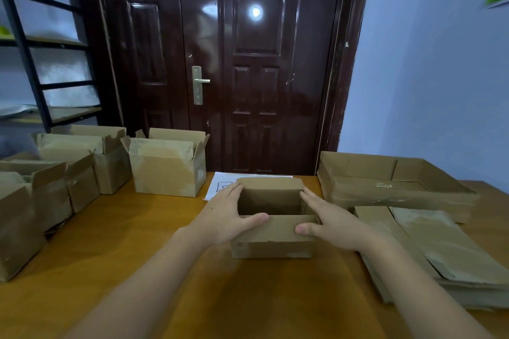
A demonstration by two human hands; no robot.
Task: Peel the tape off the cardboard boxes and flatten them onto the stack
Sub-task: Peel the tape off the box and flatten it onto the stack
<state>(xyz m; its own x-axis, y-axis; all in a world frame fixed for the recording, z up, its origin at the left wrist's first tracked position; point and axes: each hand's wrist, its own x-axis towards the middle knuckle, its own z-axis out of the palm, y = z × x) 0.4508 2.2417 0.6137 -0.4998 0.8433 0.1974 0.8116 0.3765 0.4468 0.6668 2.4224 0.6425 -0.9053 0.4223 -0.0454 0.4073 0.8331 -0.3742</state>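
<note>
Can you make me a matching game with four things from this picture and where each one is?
Things:
1. open box
2. white paper
3. flattened cardboard stack
4. door handle

Places:
A. on the dark door behind the table
B. between the left hand and right hand
C. under the far edge of the open box
D. on the table's right side

Pairs: 1-B, 2-C, 3-D, 4-A
</note>
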